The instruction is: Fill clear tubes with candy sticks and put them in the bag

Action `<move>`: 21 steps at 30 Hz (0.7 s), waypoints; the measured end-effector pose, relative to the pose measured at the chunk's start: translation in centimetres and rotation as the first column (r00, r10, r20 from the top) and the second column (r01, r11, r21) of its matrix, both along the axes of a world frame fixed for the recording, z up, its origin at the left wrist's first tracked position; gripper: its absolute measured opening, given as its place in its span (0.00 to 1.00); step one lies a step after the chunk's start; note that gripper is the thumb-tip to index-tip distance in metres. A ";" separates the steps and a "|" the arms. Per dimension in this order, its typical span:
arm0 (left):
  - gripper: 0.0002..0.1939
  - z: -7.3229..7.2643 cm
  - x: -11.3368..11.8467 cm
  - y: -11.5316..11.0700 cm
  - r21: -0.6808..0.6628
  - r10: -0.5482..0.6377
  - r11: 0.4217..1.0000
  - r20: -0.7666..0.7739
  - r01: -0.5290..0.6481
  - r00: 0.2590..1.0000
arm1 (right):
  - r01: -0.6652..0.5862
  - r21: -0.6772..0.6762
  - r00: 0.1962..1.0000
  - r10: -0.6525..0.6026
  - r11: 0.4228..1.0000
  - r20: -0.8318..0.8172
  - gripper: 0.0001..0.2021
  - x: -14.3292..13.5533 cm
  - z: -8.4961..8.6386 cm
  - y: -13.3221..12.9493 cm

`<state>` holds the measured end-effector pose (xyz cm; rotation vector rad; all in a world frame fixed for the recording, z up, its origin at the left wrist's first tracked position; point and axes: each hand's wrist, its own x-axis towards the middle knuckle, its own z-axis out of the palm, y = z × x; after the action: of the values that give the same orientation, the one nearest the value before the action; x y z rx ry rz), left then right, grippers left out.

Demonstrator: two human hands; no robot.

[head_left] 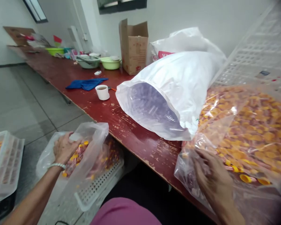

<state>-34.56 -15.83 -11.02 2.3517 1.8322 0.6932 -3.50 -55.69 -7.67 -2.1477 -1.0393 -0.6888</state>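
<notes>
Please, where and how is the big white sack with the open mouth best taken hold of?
Probably best at the upper rim of the white sack, coming from the front left: the sack lies down with its mouth gaping that way, so this thin edge seems free to pinch.

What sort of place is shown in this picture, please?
Probably a small workshop or packing room, though I cannot be certain: there is a long, worn red table, a large open white sack, and clear bags full of small yellow-topped pieces.
</notes>
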 end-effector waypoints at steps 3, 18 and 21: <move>0.16 2.0 3.6 -2.0 0.316 -0.241 0.923 0.035 0.218 0.970 | -0.225 -0.019 0.974 0.226 0.974 0.012 0.12 0.3 0.0 5.8; 0.23 0.9 25.3 -7.2 -0.023 -0.614 0.789 -0.085 0.614 0.785 | -0.130 -0.531 0.991 0.126 0.837 -0.044 0.14 2.1 -1.5 21.7; 0.20 1.2 24.6 -7.5 -0.015 -0.645 0.762 -0.110 0.648 0.756 | -0.118 -0.563 0.993 0.112 0.818 -0.046 0.13 2.2 -1.4 21.2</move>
<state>-10.01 -23.30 -9.77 2.8164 0.8858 0.4903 -1.32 -34.51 -9.03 -2.5462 -1.5002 -0.3259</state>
